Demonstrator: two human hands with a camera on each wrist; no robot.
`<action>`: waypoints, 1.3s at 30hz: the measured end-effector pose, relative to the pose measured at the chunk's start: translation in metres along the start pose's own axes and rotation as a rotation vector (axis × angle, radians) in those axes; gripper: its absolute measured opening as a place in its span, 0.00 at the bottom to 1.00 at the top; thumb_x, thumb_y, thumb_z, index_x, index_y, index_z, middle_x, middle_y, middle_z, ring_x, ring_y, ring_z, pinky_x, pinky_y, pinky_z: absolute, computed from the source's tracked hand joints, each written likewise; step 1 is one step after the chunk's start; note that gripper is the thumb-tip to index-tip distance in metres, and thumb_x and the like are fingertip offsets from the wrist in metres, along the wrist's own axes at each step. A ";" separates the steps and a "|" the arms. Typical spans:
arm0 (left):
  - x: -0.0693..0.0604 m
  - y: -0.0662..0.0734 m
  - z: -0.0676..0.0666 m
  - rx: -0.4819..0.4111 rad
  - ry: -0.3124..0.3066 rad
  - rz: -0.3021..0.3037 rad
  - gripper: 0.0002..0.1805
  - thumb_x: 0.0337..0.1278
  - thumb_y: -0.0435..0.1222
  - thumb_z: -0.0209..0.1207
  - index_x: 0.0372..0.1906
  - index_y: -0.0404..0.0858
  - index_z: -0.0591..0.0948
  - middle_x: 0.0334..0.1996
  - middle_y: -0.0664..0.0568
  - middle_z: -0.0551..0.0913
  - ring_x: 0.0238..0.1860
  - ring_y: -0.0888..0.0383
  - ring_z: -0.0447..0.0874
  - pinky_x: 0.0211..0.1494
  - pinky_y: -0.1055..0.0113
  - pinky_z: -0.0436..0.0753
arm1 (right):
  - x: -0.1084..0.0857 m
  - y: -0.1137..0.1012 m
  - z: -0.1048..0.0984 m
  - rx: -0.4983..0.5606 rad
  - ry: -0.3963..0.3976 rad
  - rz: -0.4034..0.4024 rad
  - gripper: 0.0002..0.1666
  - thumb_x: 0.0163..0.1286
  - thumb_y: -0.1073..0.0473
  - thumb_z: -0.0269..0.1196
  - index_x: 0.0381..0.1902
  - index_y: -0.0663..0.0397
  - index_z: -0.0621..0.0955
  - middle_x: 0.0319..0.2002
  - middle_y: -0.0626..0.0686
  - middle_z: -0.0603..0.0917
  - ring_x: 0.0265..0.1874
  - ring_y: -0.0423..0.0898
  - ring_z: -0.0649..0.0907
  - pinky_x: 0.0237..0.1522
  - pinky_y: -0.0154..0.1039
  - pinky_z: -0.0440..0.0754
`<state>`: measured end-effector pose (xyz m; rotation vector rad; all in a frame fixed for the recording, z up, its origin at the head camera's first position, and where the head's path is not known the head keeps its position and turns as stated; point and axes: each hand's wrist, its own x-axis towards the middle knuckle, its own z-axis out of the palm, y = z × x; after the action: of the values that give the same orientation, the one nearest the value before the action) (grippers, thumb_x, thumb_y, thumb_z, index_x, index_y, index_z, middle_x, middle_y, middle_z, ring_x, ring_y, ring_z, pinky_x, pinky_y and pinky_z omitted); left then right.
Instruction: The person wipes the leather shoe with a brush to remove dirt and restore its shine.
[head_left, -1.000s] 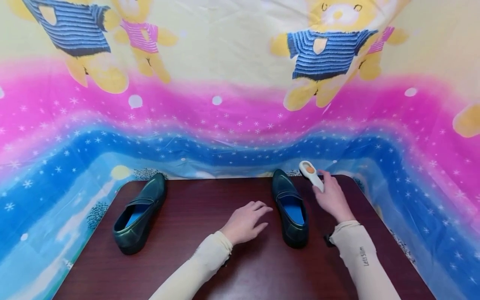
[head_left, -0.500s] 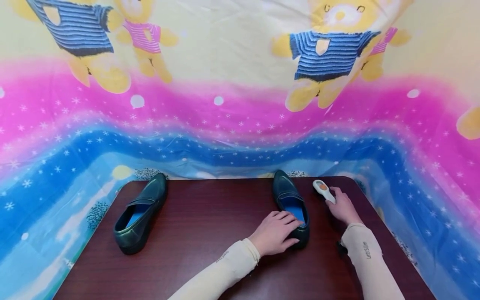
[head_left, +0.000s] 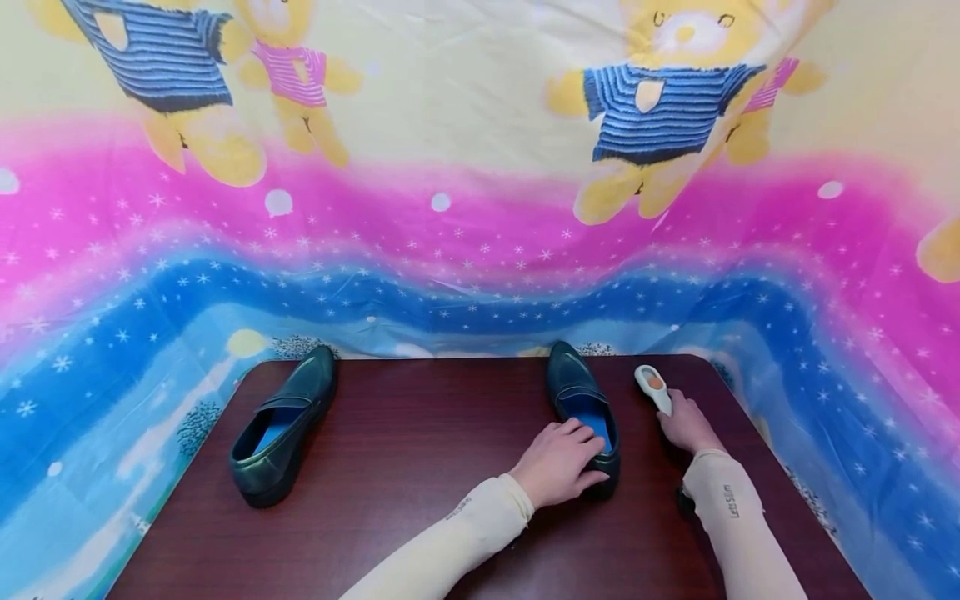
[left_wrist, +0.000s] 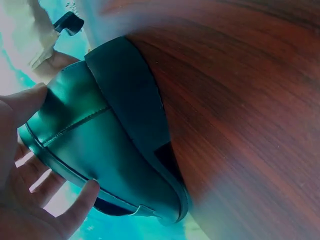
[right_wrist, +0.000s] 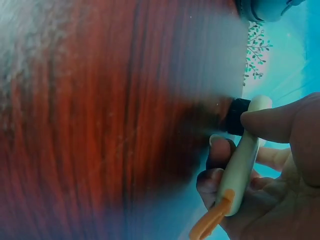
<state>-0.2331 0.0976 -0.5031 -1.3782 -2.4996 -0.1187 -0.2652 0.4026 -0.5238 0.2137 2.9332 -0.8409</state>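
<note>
Two dark green loafers with blue insoles stand apart on the table, the left one [head_left: 281, 433] untouched. At the heel of the right loafer [head_left: 562, 375], my left hand [head_left: 558, 462] has its fingers over the opening's rim. The left wrist view shows the thumb and fingers of that hand [left_wrist: 30, 180] around the heel of the shoe [left_wrist: 100, 125]. My right hand [head_left: 692, 423] grips a white tool [head_left: 655, 389] with an orange part, right of that loafer. Seen from the right wrist, the thumb and fingers pinch its white body [right_wrist: 240, 165], which has a black end [right_wrist: 236, 116].
The dark red-brown table [head_left: 420, 433] has rounded far corners. Behind it and along both sides hangs a printed cloth [head_left: 450, 250] with bears and snowflakes. Bare tabletop lies between the two loafers.
My left hand has moved right, from beside the right loafer onto its heel. My right hand has brought the white tool rightward and nearer to me. Both loafers stay in place.
</note>
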 end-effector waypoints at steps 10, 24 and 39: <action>-0.025 -0.041 -0.010 -0.151 -0.018 0.033 0.14 0.72 0.56 0.59 0.48 0.51 0.81 0.43 0.61 0.79 0.46 0.63 0.72 0.48 0.73 0.75 | -0.007 0.004 -0.005 -0.001 -0.028 0.005 0.36 0.81 0.62 0.49 0.75 0.82 0.52 0.67 0.84 0.63 0.63 0.78 0.70 0.59 0.70 0.71; -0.062 -0.100 -0.012 -0.362 0.020 -0.206 0.18 0.63 0.57 0.68 0.40 0.50 0.77 0.65 0.55 0.74 0.60 0.56 0.77 0.59 0.61 0.82 | -0.011 0.000 -0.003 0.055 -0.037 0.016 0.37 0.82 0.61 0.47 0.77 0.79 0.49 0.70 0.83 0.59 0.65 0.78 0.67 0.61 0.70 0.70; -0.099 -0.150 -0.007 -0.761 -0.041 -0.240 0.20 0.60 0.44 0.73 0.41 0.48 0.70 0.57 0.54 0.77 0.47 0.59 0.77 0.47 0.65 0.77 | -0.014 -0.005 0.000 0.059 -0.038 -0.008 0.37 0.82 0.61 0.48 0.77 0.79 0.49 0.71 0.83 0.58 0.67 0.79 0.66 0.62 0.71 0.69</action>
<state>-0.3070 -0.0658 -0.5152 -1.2893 -2.7644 -1.2021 -0.2525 0.3973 -0.5198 0.1885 2.8786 -0.9231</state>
